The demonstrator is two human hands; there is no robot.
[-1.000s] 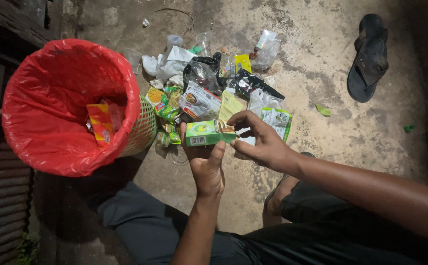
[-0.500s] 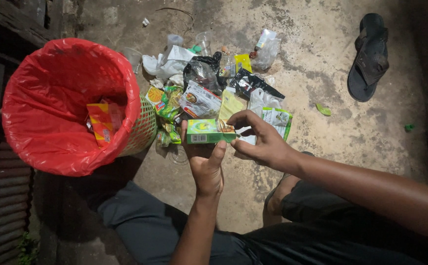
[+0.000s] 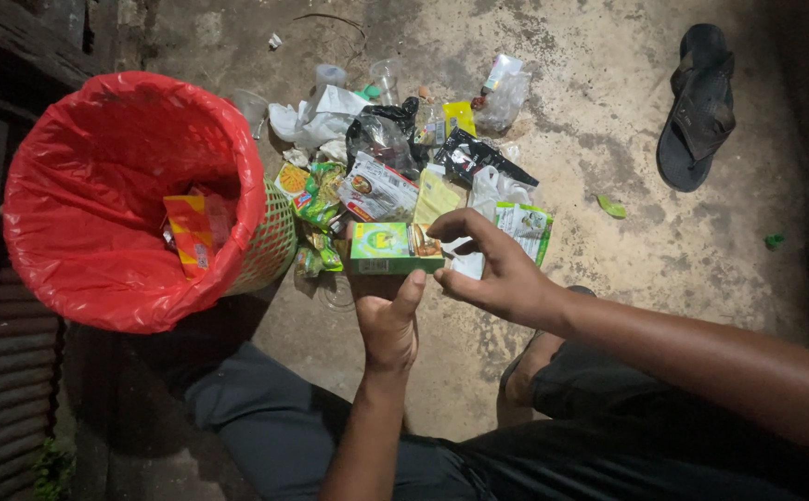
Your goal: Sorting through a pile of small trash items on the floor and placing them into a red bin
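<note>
A small green carton point(image 3: 393, 248) is held level over the concrete floor, just in front of a pile of litter. My left hand point(image 3: 388, 325) supports it from below, fingers hidden behind it and thumb up against its lower edge. My right hand point(image 3: 497, 271) comes in from the right. Its index finger curls over the carton's right end and its thumb sits under that corner. To the left stands a green mesh basket point(image 3: 272, 250) lined with a red plastic bag point(image 3: 98, 186). A red and yellow wrapper point(image 3: 189, 232) lies inside the bag.
The litter pile point(image 3: 395, 158) holds snack wrappers, black and white plastic bags and clear plastic cups point(image 3: 386, 79). A black sandal point(image 3: 698, 104) lies at the upper right, with a green scrap point(image 3: 611, 206) near it. Dark wooden slats point(image 3: 0, 371) run along the left edge.
</note>
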